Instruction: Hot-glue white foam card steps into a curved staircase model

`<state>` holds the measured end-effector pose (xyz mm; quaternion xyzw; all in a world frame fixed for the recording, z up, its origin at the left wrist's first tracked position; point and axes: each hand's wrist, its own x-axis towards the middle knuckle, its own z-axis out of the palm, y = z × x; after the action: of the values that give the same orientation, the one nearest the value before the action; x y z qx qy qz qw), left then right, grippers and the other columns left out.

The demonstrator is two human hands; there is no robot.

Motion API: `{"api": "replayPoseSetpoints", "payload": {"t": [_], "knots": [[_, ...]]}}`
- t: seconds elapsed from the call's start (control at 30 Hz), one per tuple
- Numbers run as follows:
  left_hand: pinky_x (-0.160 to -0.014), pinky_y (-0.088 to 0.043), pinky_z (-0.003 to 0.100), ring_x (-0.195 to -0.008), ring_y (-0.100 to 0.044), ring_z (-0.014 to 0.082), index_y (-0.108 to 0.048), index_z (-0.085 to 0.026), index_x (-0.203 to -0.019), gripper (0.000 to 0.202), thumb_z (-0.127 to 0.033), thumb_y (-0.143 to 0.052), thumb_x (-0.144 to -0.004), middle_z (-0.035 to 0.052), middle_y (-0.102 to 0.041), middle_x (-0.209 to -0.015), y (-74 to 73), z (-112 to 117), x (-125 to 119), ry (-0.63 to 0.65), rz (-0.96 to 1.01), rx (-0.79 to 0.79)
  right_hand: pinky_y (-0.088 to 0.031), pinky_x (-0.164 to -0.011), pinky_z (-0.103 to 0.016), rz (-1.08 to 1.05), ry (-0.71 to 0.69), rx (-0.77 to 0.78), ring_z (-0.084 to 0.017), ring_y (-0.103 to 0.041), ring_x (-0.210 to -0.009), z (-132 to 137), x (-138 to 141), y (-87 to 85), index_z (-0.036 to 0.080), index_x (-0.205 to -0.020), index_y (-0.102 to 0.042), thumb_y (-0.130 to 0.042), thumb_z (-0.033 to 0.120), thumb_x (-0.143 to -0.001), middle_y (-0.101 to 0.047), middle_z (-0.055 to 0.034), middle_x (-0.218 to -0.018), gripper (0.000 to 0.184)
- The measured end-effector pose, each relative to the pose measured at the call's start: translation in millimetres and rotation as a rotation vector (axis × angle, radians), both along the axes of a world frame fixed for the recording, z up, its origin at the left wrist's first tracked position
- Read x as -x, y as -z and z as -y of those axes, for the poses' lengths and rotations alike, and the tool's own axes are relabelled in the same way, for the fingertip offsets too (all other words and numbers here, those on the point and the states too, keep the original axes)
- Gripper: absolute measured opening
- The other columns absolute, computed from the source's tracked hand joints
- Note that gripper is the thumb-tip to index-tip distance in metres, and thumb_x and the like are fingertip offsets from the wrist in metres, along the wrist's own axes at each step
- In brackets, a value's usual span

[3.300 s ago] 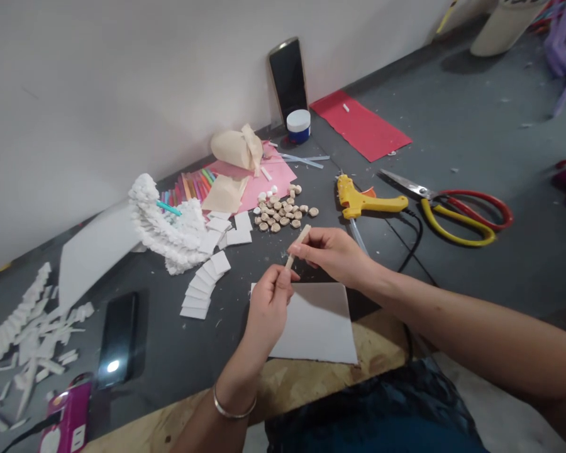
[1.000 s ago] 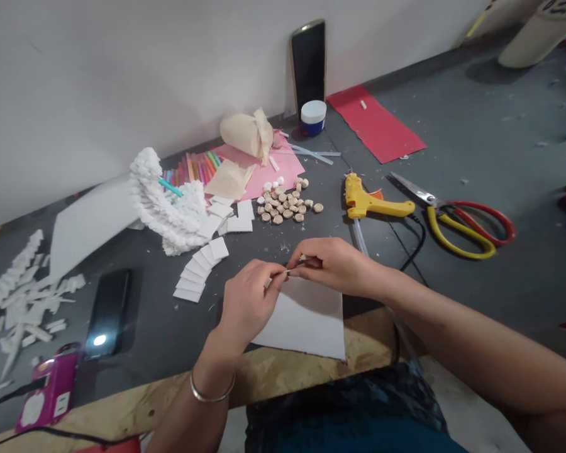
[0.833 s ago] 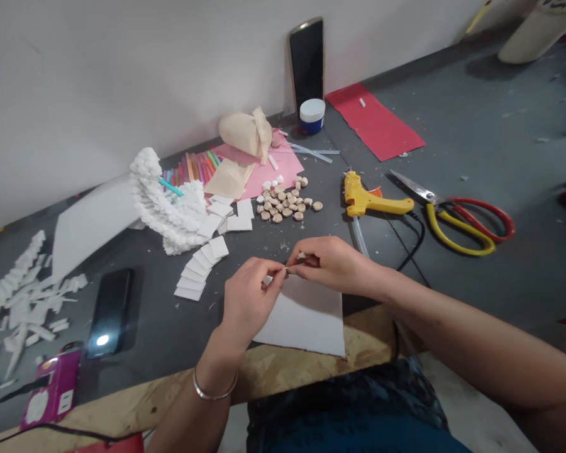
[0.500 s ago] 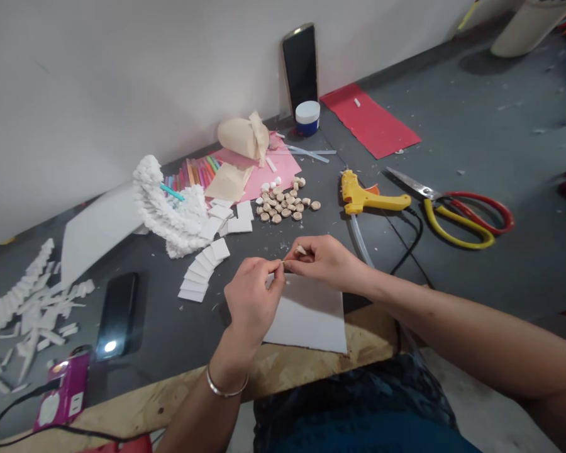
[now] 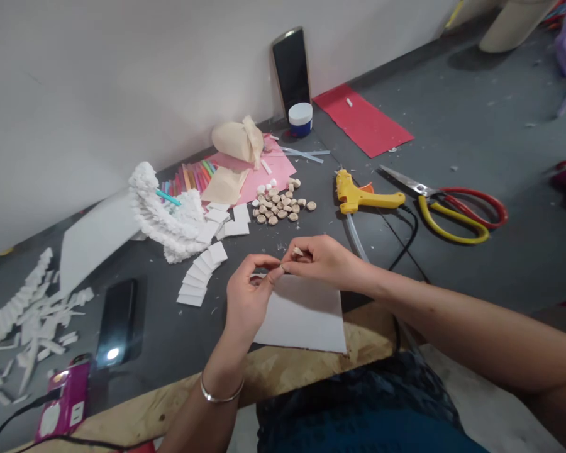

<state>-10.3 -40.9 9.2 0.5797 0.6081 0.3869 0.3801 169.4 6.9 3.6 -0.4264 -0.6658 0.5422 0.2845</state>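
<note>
Head view: the left hand (image 5: 246, 292) and right hand (image 5: 327, 259) meet at the fingertips, both pinching a small beige strip (image 5: 298, 251), mostly hidden by the fingers, over the far edge of a white sheet (image 5: 306, 318) on the desk (image 5: 170, 333). Beyond them lie beige discs (image 5: 273, 221), with a yellow glue gun (image 5: 365, 199) and scissors (image 5: 424, 190) farther right.

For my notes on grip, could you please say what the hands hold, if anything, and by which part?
The left hand and right hand pinch a small beige piece between them; which part cannot be told.
</note>
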Motion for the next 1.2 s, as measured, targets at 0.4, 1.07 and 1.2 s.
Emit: {"api": "replayPoseSetpoints", "payload": {"t": [0.4, 1.07, 1.2], "knots": [[-0.049, -0.050, 0.019, -0.054, -0.064, 0.0102, -0.073, -0.020, -0.082, 0.015, -0.034, -0.069, -0.082, -0.0005, -0.071, -0.073, -3.2, 2.8, -10.4, -0.088, 0.004, -0.030, -0.029, -0.051, -0.022, 0.040, 0.077, 0.027, -0.008, -0.040, -0.054, -2.3, 0.8, 0.6, 0.017, -0.074, -0.059, -0.069, 0.036, -0.078, -0.050, 0.0064, -0.061, 0.022], [-0.075, -0.051, 0.027, -0.083, -0.065, 0.0155, -0.068, -0.017, -0.091, 0.012, -0.022, -0.058, -0.091, 0.0056, -0.071, -0.087, 6.1, -0.8, -11.4, 0.016, -0.477, -0.457, -0.030, -0.049, -0.021, 0.014, 0.082, -0.008, -0.007, -0.040, -0.052, 6.2, 4.3, 1.5, 0.016, -0.067, -0.061, -0.062, 0.023, -0.078, -0.047, 0.0058, -0.055, 0.013], [-0.078, -0.052, 0.030, -0.085, -0.066, 0.0176, -0.069, -0.016, -0.096, 0.016, -0.020, -0.053, -0.094, 0.0085, -0.072, -0.089, 10.1, -3.3, -11.5, 0.064, -0.660, -0.605, -0.042, -0.048, -0.020, -0.128, 0.093, 0.188, -0.008, -0.047, -0.051, 5.1, 6.6, 7.3, 0.017, -0.070, -0.062, -0.063, 0.026, -0.077, -0.047, 0.0054, -0.057, 0.011]]}}
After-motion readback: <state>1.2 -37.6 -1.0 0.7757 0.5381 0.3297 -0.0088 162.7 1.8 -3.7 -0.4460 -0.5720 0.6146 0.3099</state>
